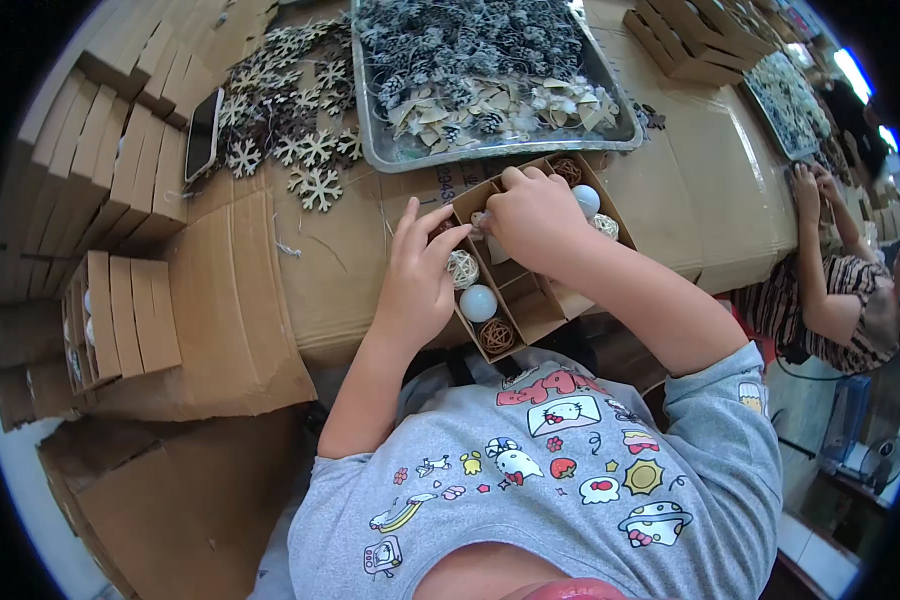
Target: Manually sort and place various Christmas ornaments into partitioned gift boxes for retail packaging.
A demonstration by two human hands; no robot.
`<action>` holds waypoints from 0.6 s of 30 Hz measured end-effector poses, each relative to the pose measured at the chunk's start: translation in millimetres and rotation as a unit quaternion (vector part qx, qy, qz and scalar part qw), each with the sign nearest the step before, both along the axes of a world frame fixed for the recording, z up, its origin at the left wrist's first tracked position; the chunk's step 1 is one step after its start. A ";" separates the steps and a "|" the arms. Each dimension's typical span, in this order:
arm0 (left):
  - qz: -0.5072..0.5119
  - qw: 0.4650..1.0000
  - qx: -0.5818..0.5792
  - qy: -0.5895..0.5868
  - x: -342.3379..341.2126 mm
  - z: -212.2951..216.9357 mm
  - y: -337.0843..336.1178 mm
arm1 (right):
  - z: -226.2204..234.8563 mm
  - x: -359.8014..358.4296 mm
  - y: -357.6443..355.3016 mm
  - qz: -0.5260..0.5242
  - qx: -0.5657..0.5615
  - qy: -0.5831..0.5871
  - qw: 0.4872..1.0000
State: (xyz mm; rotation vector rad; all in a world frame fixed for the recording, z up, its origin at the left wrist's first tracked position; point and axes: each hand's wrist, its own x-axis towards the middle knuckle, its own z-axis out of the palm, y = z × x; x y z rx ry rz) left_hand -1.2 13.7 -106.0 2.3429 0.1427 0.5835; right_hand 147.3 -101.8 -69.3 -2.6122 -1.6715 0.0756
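Note:
A cardboard divided box (pixel 542 322) lies at the table's near edge in front of me. Its left column holds a white wicker ball (pixel 461 269), a glossy white ball (pixel 478 303) and a brown wicker ball (pixel 495 336). Along the right side sit another brown wicker ball (pixel 567 171), a pale ball (pixel 587 200) and a white wicker ball (pixel 605 228). My right hand (pixel 536 218) reaches into the middle section with fingers closed; whatever they grip is hidden. My left hand (pixel 417 268) rests at the box's left side, fingers apart, its fingertips near the left column.
A metal tray (pixel 625 137) of frosted pinecones stands beyond the box. Wooden snowflakes (pixel 315 148) and a phone (pixel 204 134) lie left of it. Stacked cardboard boxes (pixel 120 165) line the left; more boxes (pixel 685 45) sit far right. Another person's hands (pixel 813 188) work at the right.

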 end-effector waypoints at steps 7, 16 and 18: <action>-0.008 1.000 0.025 0.018 6.9 5.0 1.4 | -11.7 0.1 -6.0 0.006 0.064 0.018 0.998; 0.002 0.989 0.140 0.049 15.6 29.0 22.7 | 33.8 118.3 -43.8 -0.195 0.139 -0.012 0.971; 0.006 0.992 0.124 0.024 19.4 38.1 21.4 | 19.1 160.4 -68.5 -0.230 0.134 -0.070 0.961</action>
